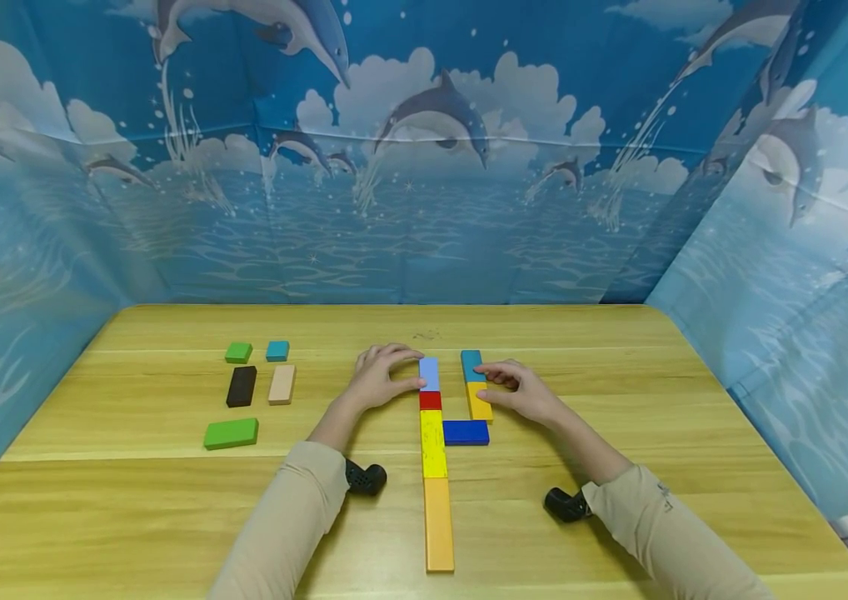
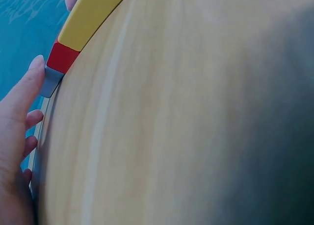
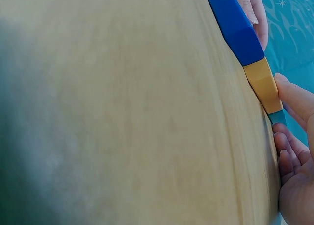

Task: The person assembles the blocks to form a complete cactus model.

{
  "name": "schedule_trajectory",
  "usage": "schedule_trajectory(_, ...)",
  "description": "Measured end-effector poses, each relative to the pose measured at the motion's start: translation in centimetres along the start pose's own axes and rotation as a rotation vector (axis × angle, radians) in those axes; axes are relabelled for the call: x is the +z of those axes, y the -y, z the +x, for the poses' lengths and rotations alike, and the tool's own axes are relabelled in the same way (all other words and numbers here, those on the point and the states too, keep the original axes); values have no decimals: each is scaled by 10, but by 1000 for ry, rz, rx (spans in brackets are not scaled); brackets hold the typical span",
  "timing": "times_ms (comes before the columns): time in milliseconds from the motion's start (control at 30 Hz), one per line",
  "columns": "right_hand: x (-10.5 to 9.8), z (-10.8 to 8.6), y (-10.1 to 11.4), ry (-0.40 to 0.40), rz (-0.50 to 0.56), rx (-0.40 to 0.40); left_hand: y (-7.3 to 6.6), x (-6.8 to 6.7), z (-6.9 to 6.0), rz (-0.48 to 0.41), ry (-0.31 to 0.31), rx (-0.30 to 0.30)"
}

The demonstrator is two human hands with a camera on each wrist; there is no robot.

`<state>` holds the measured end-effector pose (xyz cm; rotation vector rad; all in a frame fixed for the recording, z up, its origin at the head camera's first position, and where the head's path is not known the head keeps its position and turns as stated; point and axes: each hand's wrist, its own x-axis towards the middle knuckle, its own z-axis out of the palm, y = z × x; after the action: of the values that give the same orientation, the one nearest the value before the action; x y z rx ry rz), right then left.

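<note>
A straight row of blocks runs away from me: an orange block [image 1: 439, 525], a yellow block [image 1: 434, 444], a red block [image 1: 430, 401] and a light blue block [image 1: 429, 374] at the far end. My left hand [image 1: 382, 375] touches the light blue block's left side with thumb and index finger. Beside the yellow block lies a dark blue block [image 1: 466, 432], crosswise. Beyond it stand a yellow-orange block [image 1: 479, 403] and a teal block [image 1: 472, 365], end to end. My right hand [image 1: 525, 392] touches these two from the right, thumb on the yellow-orange one, fingers by the teal one.
To the left on the wooden table [image 1: 132, 517] lie a small green block [image 1: 239, 352], a small blue block [image 1: 277, 351], a black block [image 1: 241, 387], a beige block [image 1: 282, 385] and a long green block [image 1: 231, 433]. A dolphin-print curtain [image 1: 409, 217] surrounds the table's far edge.
</note>
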<state>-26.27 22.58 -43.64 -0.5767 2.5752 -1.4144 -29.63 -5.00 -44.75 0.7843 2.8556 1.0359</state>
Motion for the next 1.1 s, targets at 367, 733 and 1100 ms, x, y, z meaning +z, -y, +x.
schedule_trajectory(367,-2,-8,29,12,3,14,2,1,1,-8,-1,3)
schedule_trajectory(733,1,1,-6,-5,-5,-15,2,1,0,-42,-15,2)
schedule_trajectory(1100,1,1,-5,2,12,-6,9,-18,-1,-315,-147,-18)
